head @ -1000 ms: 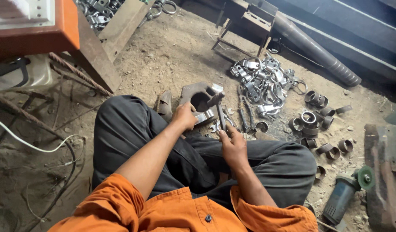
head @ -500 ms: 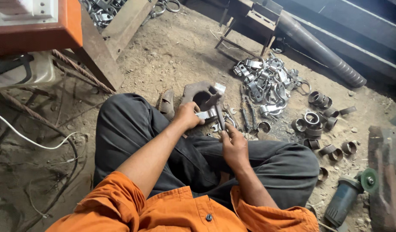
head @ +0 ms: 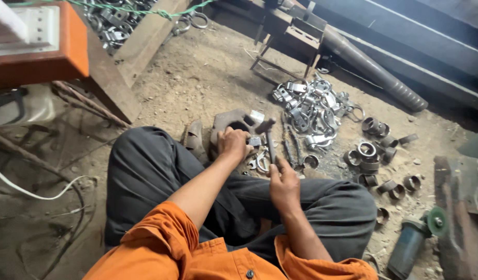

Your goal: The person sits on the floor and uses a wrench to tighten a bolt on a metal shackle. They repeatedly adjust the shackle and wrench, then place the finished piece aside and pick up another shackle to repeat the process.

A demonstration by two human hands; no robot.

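A worker in an orange shirt and dark trousers sits cross-legged on a dirt floor, the left hand (head: 233,143) pinching a small metal piece (head: 254,141) against a worn iron block (head: 234,122) that stands just ahead of the knees, seemingly as an anvil to steady it. The right hand (head: 283,182) is closed around the handle of a hammer (head: 270,137), whose head sits just above the piece, right where a blow would land. Within easy reach to the right lies a heap of shiny metal clamps (head: 309,106), and further right a scatter of short pipe rings (head: 371,158), sorted apart from the heap. An angle grinder (head: 412,241) with a green disc lies on the ground by the right knee. Behind, a long steel pipe (head: 374,70) runs along the wall, and a wooden plank (head: 145,39) borders more clamps at upper left
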